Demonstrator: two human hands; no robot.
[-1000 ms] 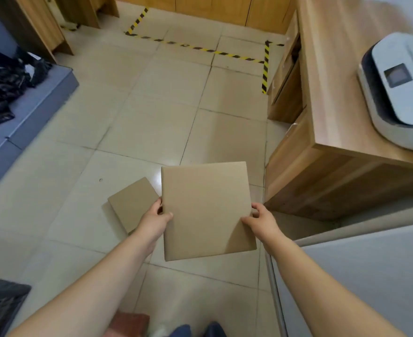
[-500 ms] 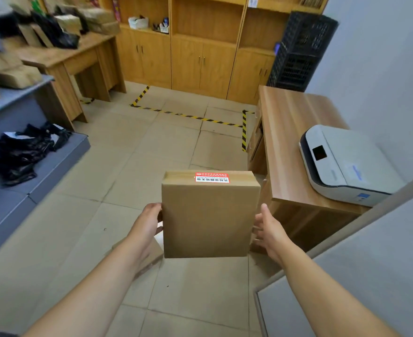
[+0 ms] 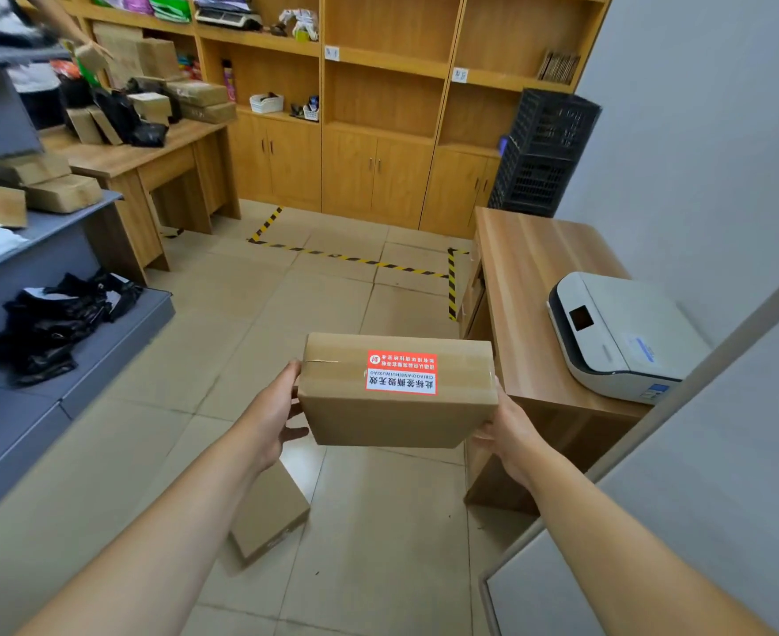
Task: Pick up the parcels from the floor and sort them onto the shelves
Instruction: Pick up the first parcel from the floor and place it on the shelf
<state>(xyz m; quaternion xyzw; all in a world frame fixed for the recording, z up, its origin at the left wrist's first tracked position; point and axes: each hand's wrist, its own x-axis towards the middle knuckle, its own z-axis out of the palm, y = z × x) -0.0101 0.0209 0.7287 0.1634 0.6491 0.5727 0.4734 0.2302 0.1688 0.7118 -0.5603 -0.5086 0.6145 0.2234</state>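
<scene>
I hold a brown cardboard parcel (image 3: pixel 387 415) with a red and white label at chest height, in the middle of the view. My left hand (image 3: pixel 277 406) grips its left side and my right hand (image 3: pixel 504 429) grips its right side. A smaller flat cardboard parcel (image 3: pixel 268 516) lies on the tiled floor below my left forearm. Grey shelves (image 3: pixel 80 351) run along the left; the lower one carries black bags (image 3: pixel 52 323), the upper one brown boxes (image 3: pixel 43 185).
A wooden desk (image 3: pixel 525 291) with a white printer (image 3: pixel 617 332) stands close on my right. Wooden wall shelves and cabinets (image 3: pixel 378 130) fill the back, with black crates (image 3: pixel 543 153) beside them. Another person's hand (image 3: pixel 89 50) reaches over a parcel-laden desk (image 3: pixel 140 149) at far left.
I have lifted the parcel off the floor and tipped it so its labelled face shows. My view has risen from the floor to the room.
</scene>
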